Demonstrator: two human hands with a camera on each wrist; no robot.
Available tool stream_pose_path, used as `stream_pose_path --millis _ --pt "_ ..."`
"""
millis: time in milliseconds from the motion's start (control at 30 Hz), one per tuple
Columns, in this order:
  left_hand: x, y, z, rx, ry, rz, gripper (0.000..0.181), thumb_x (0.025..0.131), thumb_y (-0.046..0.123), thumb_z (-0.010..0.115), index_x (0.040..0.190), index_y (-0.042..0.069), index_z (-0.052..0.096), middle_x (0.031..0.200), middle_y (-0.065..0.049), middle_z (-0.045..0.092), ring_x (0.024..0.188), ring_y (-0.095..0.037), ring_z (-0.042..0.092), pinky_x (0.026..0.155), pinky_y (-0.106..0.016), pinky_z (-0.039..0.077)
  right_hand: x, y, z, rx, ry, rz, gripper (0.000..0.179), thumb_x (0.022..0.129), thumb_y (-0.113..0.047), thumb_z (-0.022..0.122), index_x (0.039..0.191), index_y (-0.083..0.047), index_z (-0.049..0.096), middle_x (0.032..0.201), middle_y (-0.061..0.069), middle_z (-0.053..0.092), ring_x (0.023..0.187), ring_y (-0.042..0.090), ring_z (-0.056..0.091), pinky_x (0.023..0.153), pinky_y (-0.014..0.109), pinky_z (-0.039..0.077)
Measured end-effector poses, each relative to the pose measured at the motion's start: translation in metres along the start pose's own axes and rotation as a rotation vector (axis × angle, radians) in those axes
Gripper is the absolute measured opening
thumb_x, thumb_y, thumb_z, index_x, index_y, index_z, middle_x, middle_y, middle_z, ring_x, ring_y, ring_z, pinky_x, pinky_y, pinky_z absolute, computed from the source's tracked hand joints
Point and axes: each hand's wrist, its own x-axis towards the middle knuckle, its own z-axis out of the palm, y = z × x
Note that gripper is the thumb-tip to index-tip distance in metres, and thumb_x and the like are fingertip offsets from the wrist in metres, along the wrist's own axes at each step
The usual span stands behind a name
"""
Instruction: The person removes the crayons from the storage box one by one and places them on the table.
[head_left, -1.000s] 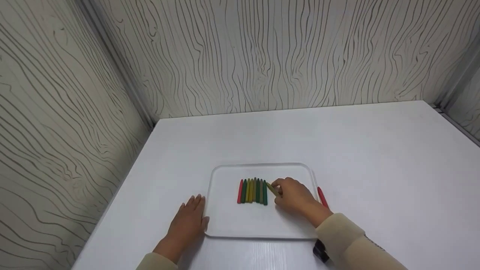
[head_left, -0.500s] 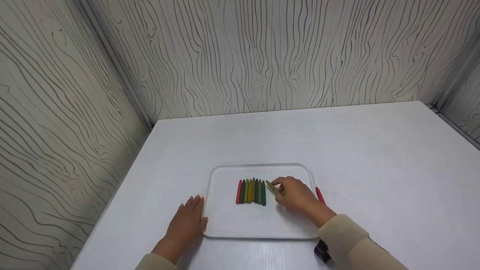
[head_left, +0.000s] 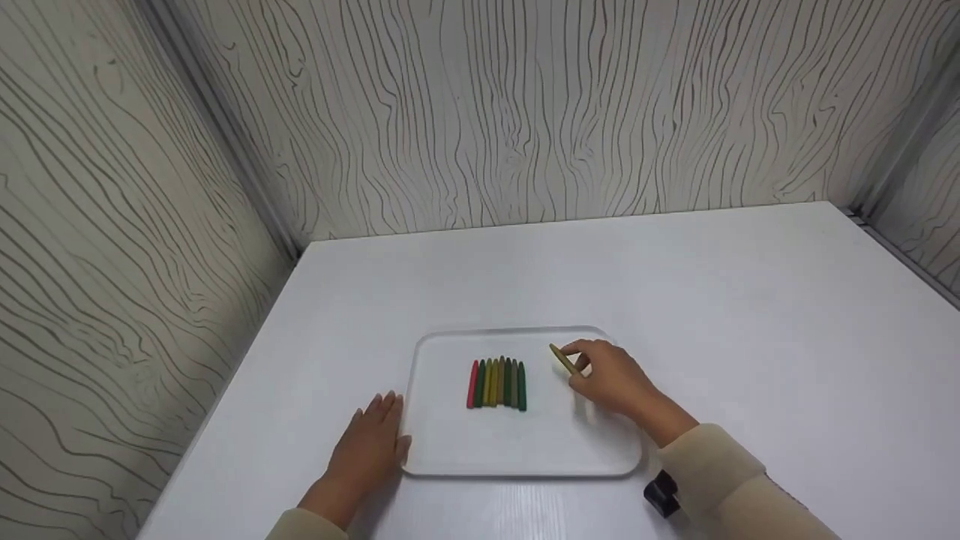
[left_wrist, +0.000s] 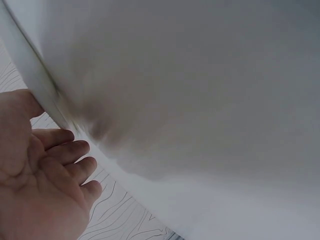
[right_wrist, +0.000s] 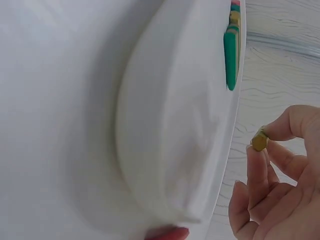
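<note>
A white tray point(head_left: 450, 450) lies on the table with a row of several crayons point(head_left: 497, 384) side by side on it: red at the left end, then greens, yellows and olive. My right hand point(head_left: 616, 379) pinches an olive-yellow crayon point(head_left: 564, 360) between thumb and fingers, raised over the tray's right part. Its flat end shows between thumb and fingertips in the right wrist view, where the held crayon point(right_wrist: 259, 141) is apart from the row. My left hand point(head_left: 366, 444) rests at the tray's left edge, fingers extended; the left wrist view shows its palm point(left_wrist: 40, 185) beside the rim.
A red crayon point(right_wrist: 171, 234) lies outside the tray in the right wrist view; my right arm hides it in the head view. A black object point(head_left: 661, 495) sits by my right sleeve. Wood-patterned panels point(head_left: 510, 112) stand behind and left of the white table point(head_left: 750, 315).
My right hand has lifted the olive-yellow crayon up and to the right, away from the row's right end. The left hand has stayed at the tray's edge.
</note>
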Motion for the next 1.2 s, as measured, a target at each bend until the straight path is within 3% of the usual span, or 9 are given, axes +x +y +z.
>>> stream_pose_path --millis 433,700,1200 --pt "0.002 -0.001 0.002 0.017 0.003 0.005 0.056 0.095 0.022 0.058 0.138 -0.009 0.041 0.143 -0.023 0.04 0.135 -0.04 0.031 0.111 -0.055 0.022 -0.01 0.026 -0.027 0.007 0.02 0.046 0.04 0.083 -0.003 0.061 0.123 -0.002 0.06 0.096 0.009 0.062 0.071 0.017 0.058 0.062 0.032 0.051" --pt "0.001 0.001 0.0 0.009 -0.004 -0.01 0.056 0.095 0.022 0.057 0.139 -0.009 0.041 0.145 -0.022 0.039 0.136 -0.039 0.029 0.111 -0.055 0.021 -0.02 0.041 -0.04 -0.033 0.033 0.077 0.039 0.084 -0.006 0.063 0.123 0.0 0.06 0.093 0.008 0.063 0.072 0.019 0.054 0.06 0.032 0.046" --pt "0.001 -0.002 0.003 0.015 0.017 0.008 0.055 0.094 0.021 0.058 0.137 -0.01 0.042 0.143 -0.024 0.04 0.135 -0.04 0.031 0.111 -0.055 0.022 -0.039 0.067 -0.046 -0.053 0.012 0.155 0.04 0.084 -0.007 0.061 0.123 0.003 0.058 0.093 0.01 0.062 0.077 0.022 0.053 0.065 0.037 0.047"
